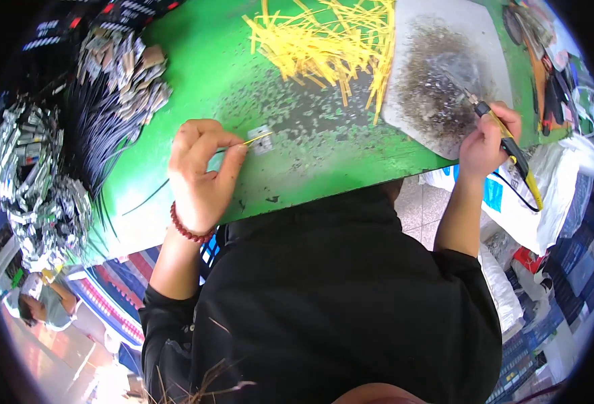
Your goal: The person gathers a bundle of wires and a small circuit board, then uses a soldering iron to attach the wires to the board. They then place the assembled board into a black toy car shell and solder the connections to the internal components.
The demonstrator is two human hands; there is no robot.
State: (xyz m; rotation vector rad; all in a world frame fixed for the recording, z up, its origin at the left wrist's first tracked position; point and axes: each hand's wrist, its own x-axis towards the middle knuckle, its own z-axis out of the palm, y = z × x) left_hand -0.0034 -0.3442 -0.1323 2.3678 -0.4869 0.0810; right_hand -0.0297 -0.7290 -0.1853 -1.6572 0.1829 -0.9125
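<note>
My left hand [199, 165], with a dark red bead bracelet at the wrist, pinches a thin yellow strip [258, 138] between thumb and forefinger. The strip's tip lies over a small silvery piece [261, 140] on the green tabletop. A thin black wire [147, 198] trails out below the same hand; whether it joins the strip is hidden by the fingers. On the right, my right hand [489, 140] grips the yellow-and-black handle of a soldering iron [514, 153]. Its metal tip points up and left over a scorched pale board [405, 101], where thin smoke shows.
Loose yellow strips [324, 50] are heaped at the far middle. To the left lie a bundle of black wires [102, 131] with tan-and-grey ends [132, 74] and a pile of shiny silvery strips [31, 161]. Hand tools [546, 74] lie far right. Another person [51, 303] is at lower left.
</note>
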